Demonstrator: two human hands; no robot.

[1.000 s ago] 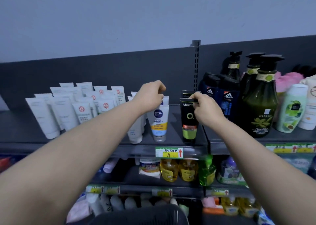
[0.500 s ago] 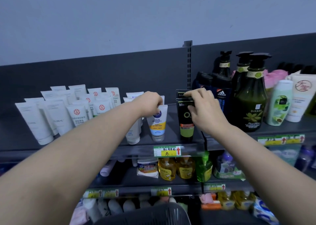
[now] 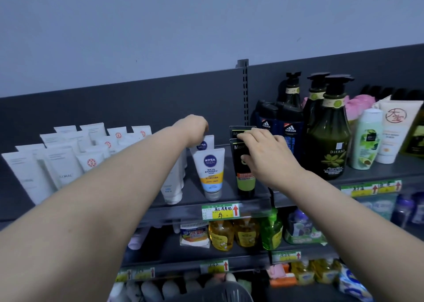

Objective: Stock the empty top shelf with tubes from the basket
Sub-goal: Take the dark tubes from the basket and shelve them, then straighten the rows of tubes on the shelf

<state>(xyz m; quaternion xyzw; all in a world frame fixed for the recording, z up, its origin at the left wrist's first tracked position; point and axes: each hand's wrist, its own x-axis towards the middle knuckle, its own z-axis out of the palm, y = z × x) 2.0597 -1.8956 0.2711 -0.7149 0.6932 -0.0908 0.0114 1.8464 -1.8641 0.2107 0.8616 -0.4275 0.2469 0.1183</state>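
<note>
Right hand (image 3: 268, 157) holds upright black tube (image 3: 246, 183) with green band

Two forearms show bare from wrist to frame edge: the left forearm (image 3: 110, 198) left of the black tube (image 3: 246, 182), the right forearm (image 3: 332, 205) right of it. The left hand (image 3: 193, 129) and right hand (image 3: 266, 157) are likewise bare.
</note>
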